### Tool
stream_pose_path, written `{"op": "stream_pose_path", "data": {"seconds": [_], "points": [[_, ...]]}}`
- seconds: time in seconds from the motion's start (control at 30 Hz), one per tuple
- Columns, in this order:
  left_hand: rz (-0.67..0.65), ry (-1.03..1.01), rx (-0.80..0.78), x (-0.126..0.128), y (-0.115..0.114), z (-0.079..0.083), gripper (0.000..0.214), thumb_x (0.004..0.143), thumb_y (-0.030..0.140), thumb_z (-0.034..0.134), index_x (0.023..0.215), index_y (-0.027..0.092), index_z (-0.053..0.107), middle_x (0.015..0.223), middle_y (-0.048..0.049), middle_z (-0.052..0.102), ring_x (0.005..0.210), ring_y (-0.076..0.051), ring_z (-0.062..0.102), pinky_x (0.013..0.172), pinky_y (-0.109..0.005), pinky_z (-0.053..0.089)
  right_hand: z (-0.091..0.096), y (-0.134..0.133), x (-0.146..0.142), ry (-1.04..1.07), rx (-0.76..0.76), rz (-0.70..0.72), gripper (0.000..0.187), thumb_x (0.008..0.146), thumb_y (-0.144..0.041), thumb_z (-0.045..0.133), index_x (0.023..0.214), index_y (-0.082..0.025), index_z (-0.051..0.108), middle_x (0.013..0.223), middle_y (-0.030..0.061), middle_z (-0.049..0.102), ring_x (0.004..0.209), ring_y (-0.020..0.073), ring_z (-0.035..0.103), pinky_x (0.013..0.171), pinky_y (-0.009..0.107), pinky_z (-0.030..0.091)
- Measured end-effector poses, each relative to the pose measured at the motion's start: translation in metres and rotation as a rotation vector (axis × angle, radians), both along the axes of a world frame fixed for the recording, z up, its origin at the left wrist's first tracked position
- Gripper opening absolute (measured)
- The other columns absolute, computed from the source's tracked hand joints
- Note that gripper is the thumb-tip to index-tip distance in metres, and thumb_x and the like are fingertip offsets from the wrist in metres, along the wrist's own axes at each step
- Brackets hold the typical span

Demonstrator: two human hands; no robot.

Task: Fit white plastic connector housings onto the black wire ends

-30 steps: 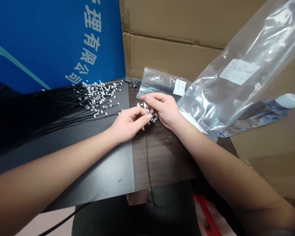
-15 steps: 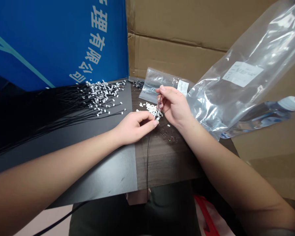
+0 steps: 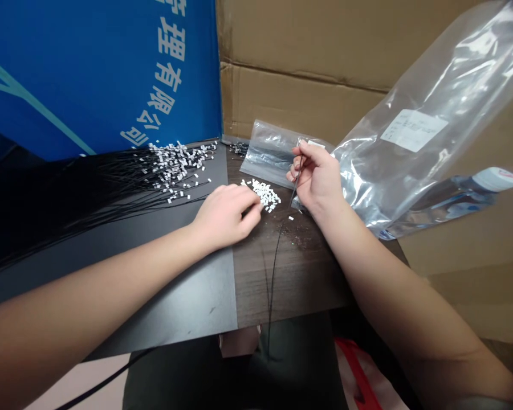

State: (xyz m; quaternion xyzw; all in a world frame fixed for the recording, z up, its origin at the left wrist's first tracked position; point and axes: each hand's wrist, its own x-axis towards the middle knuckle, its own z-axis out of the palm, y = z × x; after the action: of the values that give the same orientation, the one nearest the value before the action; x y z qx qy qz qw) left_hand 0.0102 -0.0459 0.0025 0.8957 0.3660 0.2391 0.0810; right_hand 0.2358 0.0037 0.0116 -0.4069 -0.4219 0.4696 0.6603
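My right hand (image 3: 318,175) pinches a thin black wire (image 3: 275,259) between thumb and fingers. From that hand the wire hangs down over the table's front edge towards my lap. My left hand (image 3: 228,215) rests at the left side of a small pile of white plastic connectors (image 3: 267,193). Its thumb and fingertips are drawn together at the pile; whatever is between them is too small or hidden to tell. One loose white connector (image 3: 291,218) lies apart from the pile, below my right hand.
A large bundle of black wires (image 3: 89,182) with white connector ends (image 3: 173,168) lies at the left. Behind my right hand are a small clear bag (image 3: 267,151) and a big clear bag (image 3: 393,165). A water bottle (image 3: 457,196) lies at right. Cardboard (image 3: 303,45) stands behind.
My right hand has moved right and slightly up, drawing the wire away from my left hand. The left hand has shifted left and up to the pile of connectors.
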Motion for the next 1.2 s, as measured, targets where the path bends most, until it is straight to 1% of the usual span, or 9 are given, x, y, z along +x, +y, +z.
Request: {"op": "stream_pose_path", "data": {"seconds": [0.17,0.33,0.5,0.57,0.73,0.9,0.97,1.07,1.2], "points": [[0.186,0.026,-0.002,-0.005,0.011,-0.001,0.023,0.101,0.033,0.056,0.103,0.021,0.076,0.116,-0.0094,0.078,0.108,-0.031,0.066,0.092,-0.045,0.043,-0.002,-0.002,-0.006,0.02,-0.008,-0.014,0.035,0.083,-0.052,0.082,0.073,-0.025,0.062,0.064,-0.0027,0.047,0.055,0.0128,0.04,0.052,0.033,0.036],[0.266,0.024,0.02,-0.009,0.018,0.0,0.023,0.1,0.034,0.056,0.1,0.023,0.077,0.115,-0.0094,0.079,0.105,-0.031,0.065,0.092,-0.046,0.044,-0.003,-0.002,-0.008,-0.018,-0.014,-0.016,0.038,0.083,-0.057,0.082,0.074,-0.025,0.063,0.065,-0.0026,0.049,0.054,0.0129,0.041,0.052,0.033,0.035],[0.353,-0.016,0.044,-0.022,0.039,0.007,0.022,0.096,0.03,0.056,0.095,0.022,0.077,0.109,-0.0114,0.078,0.106,-0.033,0.066,0.094,-0.049,0.046,-0.004,-0.003,-0.008,-0.009,-0.01,-0.006,0.035,0.082,-0.053,0.083,0.074,-0.025,0.064,0.064,-0.0023,0.048,0.055,0.0127,0.041,0.052,0.032,0.032],[0.364,-0.062,0.022,-0.028,0.049,0.008,0.022,0.094,0.03,0.057,0.094,0.021,0.077,0.106,-0.0119,0.077,0.104,-0.032,0.066,0.094,-0.048,0.048,-0.004,-0.002,-0.008,-0.001,-0.019,-0.007,0.033,0.082,-0.052,0.083,0.074,-0.025,0.065,0.064,-0.0022,0.048,0.055,0.0125,0.041,0.052,0.032,0.032],[0.278,-0.174,-0.118,-0.036,0.058,0.002,0.022,0.093,0.034,0.058,0.095,0.021,0.076,0.103,-0.0107,0.076,0.097,-0.028,0.068,0.089,-0.042,0.052,-0.005,-0.003,-0.008,-0.022,-0.025,-0.017,0.037,0.082,-0.056,0.082,0.075,-0.025,0.064,0.065,-0.0027,0.049,0.054,0.0124,0.041,0.052,0.032,0.034],[0.18,0.047,0.0,-0.037,0.061,-0.006,0.028,0.1,0.039,0.056,0.111,0.022,0.076,0.124,-0.0136,0.074,0.123,-0.035,0.062,0.111,-0.054,0.042,-0.006,-0.004,-0.011,-0.009,-0.032,-0.003,0.036,0.082,-0.055,0.084,0.075,-0.025,0.065,0.064,-0.0034,0.049,0.053,0.0114,0.041,0.052,0.031,0.035],[0.215,0.089,0.027,-0.042,0.066,-0.011,0.03,0.1,0.042,0.057,0.114,0.023,0.075,0.13,-0.0148,0.071,0.127,-0.037,0.059,0.114,-0.055,0.038,-0.006,-0.005,-0.011,-0.008,-0.032,0.003,0.035,0.081,-0.054,0.084,0.075,-0.025,0.065,0.064,-0.0034,0.049,0.053,0.0112,0.041,0.052,0.031,0.035],[0.314,0.073,0.067,-0.051,0.076,-0.014,0.031,0.102,0.046,0.057,0.114,0.023,0.073,0.129,-0.0152,0.071,0.128,-0.037,0.056,0.116,-0.057,0.033,-0.005,-0.007,-0.013,0.009,-0.028,0.002,0.033,0.08,-0.051,0.085,0.073,-0.024,0.066,0.063,-0.0032,0.05,0.052,0.0108,0.041,0.051,0.031,0.034],[0.42,0.0,0.104,-0.056,0.075,-0.007,0.033,0.105,0.049,0.052,0.107,0.023,0.072,0.122,-0.0148,0.073,0.125,-0.037,0.058,0.114,-0.057,0.033,-0.004,-0.009,-0.015,0.034,-0.001,0.006,0.028,0.081,-0.044,0.084,0.07,-0.024,0.068,0.06,-0.0033,0.051,0.051,0.0105,0.041,0.051,0.03,0.033]]}}
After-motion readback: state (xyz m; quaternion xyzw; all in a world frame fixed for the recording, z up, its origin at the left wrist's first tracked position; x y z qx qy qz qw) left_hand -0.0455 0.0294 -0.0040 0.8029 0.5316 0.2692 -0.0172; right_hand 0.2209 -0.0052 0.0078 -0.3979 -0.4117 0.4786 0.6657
